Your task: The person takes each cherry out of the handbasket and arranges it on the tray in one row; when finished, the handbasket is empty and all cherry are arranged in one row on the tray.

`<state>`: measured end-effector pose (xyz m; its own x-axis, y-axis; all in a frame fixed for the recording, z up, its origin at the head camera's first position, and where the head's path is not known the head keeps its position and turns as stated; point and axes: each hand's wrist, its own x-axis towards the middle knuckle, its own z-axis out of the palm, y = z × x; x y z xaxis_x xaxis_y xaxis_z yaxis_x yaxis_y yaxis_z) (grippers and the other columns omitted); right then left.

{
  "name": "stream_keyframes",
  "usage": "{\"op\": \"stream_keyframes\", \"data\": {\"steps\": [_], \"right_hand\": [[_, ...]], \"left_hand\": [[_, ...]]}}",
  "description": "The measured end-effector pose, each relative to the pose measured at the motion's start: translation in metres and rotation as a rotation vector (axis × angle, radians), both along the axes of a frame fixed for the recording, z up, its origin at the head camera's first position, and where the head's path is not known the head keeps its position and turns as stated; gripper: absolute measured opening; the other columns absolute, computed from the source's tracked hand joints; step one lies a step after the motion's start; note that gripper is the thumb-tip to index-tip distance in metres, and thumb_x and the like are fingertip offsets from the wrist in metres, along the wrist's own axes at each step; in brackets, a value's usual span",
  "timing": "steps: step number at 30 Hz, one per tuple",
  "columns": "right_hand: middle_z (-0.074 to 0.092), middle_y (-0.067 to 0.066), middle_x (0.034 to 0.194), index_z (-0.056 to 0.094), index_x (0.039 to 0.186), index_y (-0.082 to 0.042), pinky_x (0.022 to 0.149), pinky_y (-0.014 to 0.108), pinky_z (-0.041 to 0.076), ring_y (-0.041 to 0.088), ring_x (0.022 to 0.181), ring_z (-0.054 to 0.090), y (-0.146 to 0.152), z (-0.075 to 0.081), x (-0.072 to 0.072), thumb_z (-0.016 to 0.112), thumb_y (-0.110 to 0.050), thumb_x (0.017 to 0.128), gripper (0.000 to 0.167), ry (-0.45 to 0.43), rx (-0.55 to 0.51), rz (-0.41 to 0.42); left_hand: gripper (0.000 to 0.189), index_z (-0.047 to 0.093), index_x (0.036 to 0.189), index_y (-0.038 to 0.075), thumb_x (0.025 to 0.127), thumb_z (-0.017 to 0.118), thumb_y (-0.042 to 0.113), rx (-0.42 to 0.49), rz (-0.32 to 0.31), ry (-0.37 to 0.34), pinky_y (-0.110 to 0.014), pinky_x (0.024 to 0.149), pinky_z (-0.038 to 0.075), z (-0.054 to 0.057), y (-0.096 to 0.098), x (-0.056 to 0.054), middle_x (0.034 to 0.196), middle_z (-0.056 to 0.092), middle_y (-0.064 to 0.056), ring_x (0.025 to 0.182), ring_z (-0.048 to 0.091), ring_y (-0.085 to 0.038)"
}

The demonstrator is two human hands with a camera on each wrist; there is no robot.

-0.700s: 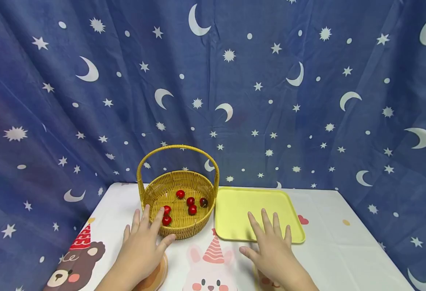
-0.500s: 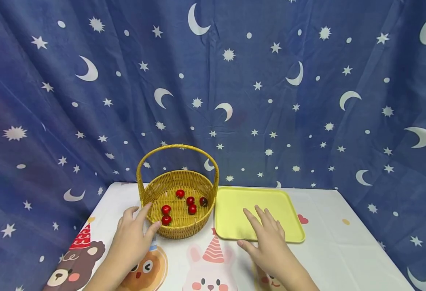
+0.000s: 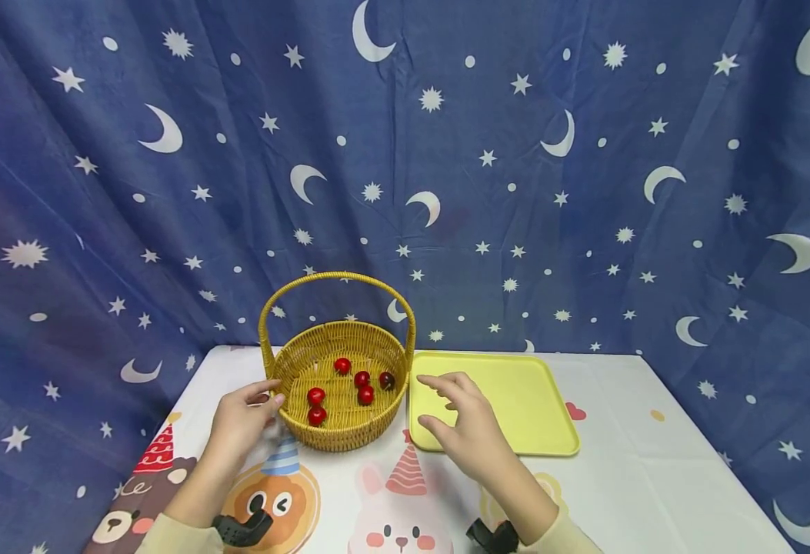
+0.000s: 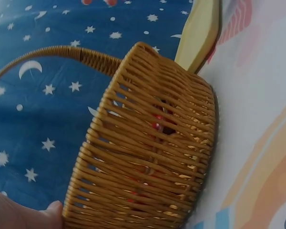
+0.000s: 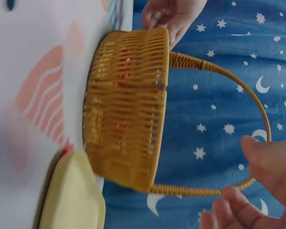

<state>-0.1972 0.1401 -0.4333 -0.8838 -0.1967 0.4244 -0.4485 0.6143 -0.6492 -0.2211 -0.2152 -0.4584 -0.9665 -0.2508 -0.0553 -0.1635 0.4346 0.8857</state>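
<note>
A round wicker basket (image 3: 345,440) with a tall arched handle (image 3: 338,275) stands on the table, holding several small red fruits like cherries (image 3: 317,397), one of them darker. My left hand (image 3: 237,419) grips the basket's left rim, thumb on the inner side and fingers curled at the edge; in the left wrist view only the thumb (image 4: 50,214) by the rim shows. To the right of the basket, my right hand (image 3: 472,427) hovers over the near left part of a yellow tray (image 3: 529,400). Its fingers are loosely bent, thumb apart, holding nothing.
Touching or nearly touching the basket's right side, the tray lies flat. A white tablecloth (image 3: 626,454) with printed cartoon animals covers the table. Behind hangs a dark blue curtain (image 3: 488,215) with moons and stars.
The left hand has gone from spread fingers near the basket to gripping its left rim. The right hand has moved left towards the basket, its fingers turning inward.
</note>
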Motion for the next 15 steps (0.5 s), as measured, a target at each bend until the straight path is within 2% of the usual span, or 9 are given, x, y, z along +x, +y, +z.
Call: {"op": "stream_keyframes", "data": {"steps": [3,9,11,15], "right_hand": [[0.068,-0.007,0.121,0.073,0.137,-0.031,0.092,0.041,0.064,0.015,0.11,0.065,-0.015,0.001,-0.012,0.09,-0.005,0.086,0.06,-0.072,-0.064,0.04],[0.068,-0.004,0.114,0.075,0.133,-0.024,0.089,0.036,0.063,0.025,0.107,0.066,-0.043,0.006,-0.032,0.085,-0.002,0.089,0.05,-0.179,-0.17,0.167],[0.068,-0.003,0.113,0.075,0.133,-0.023,0.087,0.03,0.06,0.027,0.107,0.066,-0.055,0.007,-0.041,0.084,-0.002,0.091,0.048,-0.207,-0.166,0.208],[0.071,0.005,0.117,0.075,0.134,-0.018,0.089,0.028,0.06,0.034,0.111,0.069,-0.082,0.001,-0.059,0.083,-0.002,0.092,0.046,-0.266,-0.105,0.293]], "left_hand": [[0.04,0.069,0.141,-0.001,0.103,0.073,0.011,0.133,0.02,-0.009,-0.024,0.076,0.065,-0.004,0.0,-0.005,0.13,0.065,-0.025,0.097,0.068,-0.015],[0.044,0.067,0.141,-0.004,0.1,0.077,0.009,0.361,0.01,-0.021,-0.024,0.082,0.066,-0.014,-0.007,-0.012,0.111,0.068,-0.003,0.092,0.072,-0.006],[0.045,0.067,0.142,-0.003,0.1,0.077,0.009,0.399,0.005,-0.027,-0.023,0.082,0.065,-0.017,-0.01,-0.014,0.107,0.066,0.001,0.091,0.073,-0.006],[0.045,0.067,0.142,-0.003,0.1,0.077,0.008,0.428,0.004,-0.031,-0.024,0.084,0.065,-0.019,-0.011,-0.015,0.106,0.065,0.002,0.092,0.073,-0.006]]}}
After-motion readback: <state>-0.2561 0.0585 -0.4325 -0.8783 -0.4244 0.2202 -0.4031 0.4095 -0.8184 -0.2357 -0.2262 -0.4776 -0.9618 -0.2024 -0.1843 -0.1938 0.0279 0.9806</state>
